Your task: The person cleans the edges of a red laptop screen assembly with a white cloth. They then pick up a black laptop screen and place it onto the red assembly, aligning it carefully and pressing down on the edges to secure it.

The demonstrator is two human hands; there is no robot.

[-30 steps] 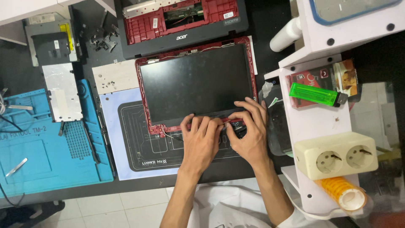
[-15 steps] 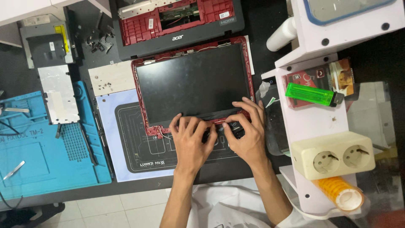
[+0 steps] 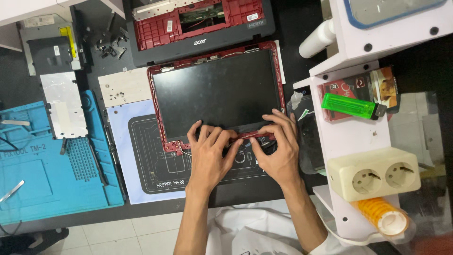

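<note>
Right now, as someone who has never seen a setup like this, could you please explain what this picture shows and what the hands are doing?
This is a single view from a camera worn on a person's head, looking down at a workbench. The left hand and right hand are bare and both press on the lower edge of a dark laptop screen panel, which lies flat in its red frame. Under it is a dark work mat, and a blue repair mat lies to the left. Above sits an opened red laptop base. On the white shelf to the right are a green lighter, a cream double socket and a roll of yellow tape.
</note>
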